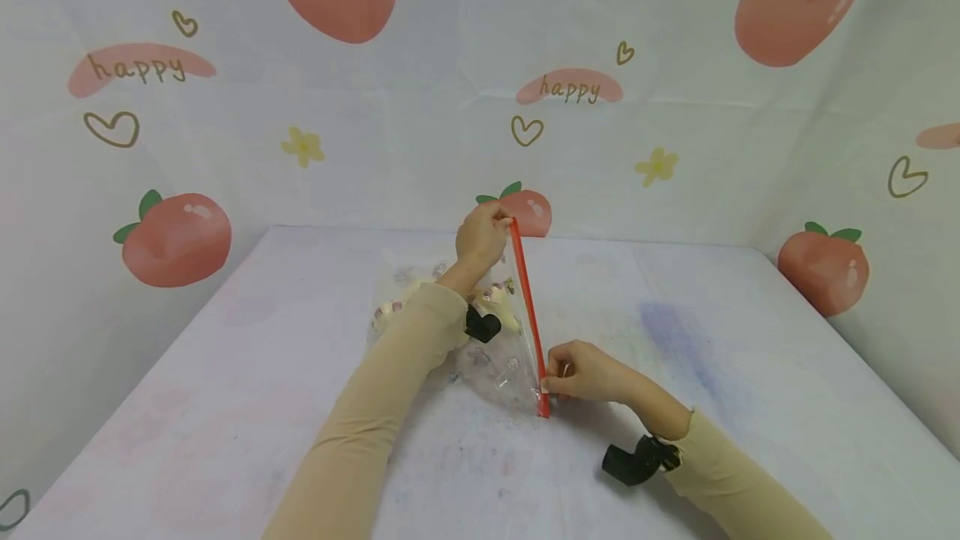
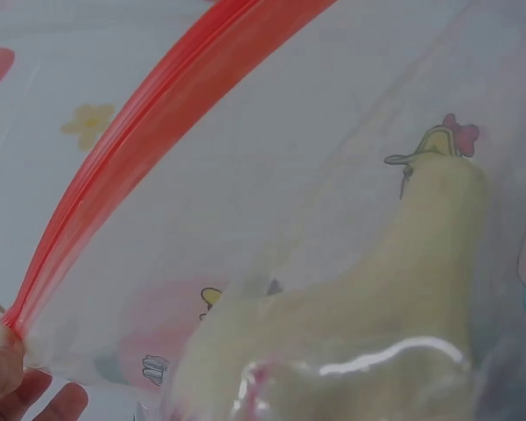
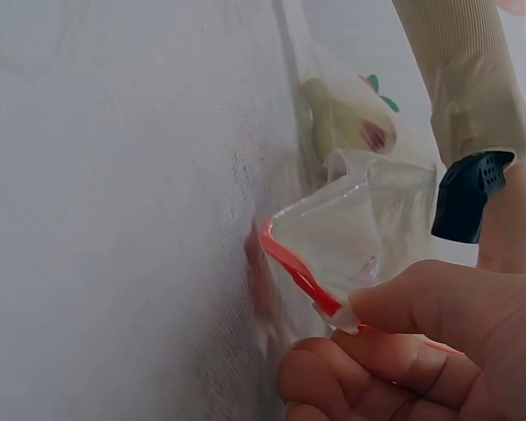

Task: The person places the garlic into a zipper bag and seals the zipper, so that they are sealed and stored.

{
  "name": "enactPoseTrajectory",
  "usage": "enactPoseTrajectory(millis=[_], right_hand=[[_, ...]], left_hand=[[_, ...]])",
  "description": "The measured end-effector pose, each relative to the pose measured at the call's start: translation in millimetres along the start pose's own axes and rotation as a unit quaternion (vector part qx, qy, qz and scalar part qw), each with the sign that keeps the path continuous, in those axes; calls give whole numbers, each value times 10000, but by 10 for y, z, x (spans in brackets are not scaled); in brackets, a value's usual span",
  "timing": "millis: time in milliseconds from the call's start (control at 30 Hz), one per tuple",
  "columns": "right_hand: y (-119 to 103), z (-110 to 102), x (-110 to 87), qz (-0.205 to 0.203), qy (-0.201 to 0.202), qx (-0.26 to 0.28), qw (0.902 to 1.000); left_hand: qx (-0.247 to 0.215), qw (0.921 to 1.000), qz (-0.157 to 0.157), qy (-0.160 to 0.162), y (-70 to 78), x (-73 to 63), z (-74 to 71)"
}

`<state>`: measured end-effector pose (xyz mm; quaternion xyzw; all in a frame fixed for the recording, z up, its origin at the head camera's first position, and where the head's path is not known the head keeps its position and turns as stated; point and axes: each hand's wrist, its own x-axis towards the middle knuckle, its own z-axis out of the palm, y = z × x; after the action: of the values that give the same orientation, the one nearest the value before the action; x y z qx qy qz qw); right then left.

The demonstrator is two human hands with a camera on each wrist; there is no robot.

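Observation:
A clear plastic zip bag [image 1: 487, 369] with printed little figures stands on the table, its red zip strip [image 1: 528, 298] stretched between both hands. My left hand [image 1: 482, 236] pinches the far, upper end of the strip. At the near, lower end my right hand [image 1: 588, 371] pinches a small whitish slider [image 3: 337, 316] between thumb and forefinger, with a short length of red strip beyond it. Inside the bag lies a pale yellow toy [image 2: 377, 298], seen through the film in the left wrist view. My left forearm hides part of the bag in the head view.
The white table [image 1: 247, 407] carries a bluish smear [image 1: 686, 348] on the right. Behind it hangs a white cloth backdrop [image 1: 420, 123] printed with fruit, hearts and flowers. Black wrist cameras sit on the left wrist [image 1: 482, 324] and the right wrist [image 1: 637, 461].

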<state>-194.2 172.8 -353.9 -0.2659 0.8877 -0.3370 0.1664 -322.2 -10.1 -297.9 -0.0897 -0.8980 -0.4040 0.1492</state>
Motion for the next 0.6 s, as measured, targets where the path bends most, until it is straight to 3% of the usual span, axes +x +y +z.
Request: enactPoseTrajectory(millis=[367, 600], right_hand=[[-38, 57, -64, -4, -289, 186, 9994], [-16, 34, -62, -66, -480, 157, 9987]], left_hand=[[-74, 9999, 31, 125, -11, -19, -52], [-69, 9996, 28, -265, -26, -14, -59]])
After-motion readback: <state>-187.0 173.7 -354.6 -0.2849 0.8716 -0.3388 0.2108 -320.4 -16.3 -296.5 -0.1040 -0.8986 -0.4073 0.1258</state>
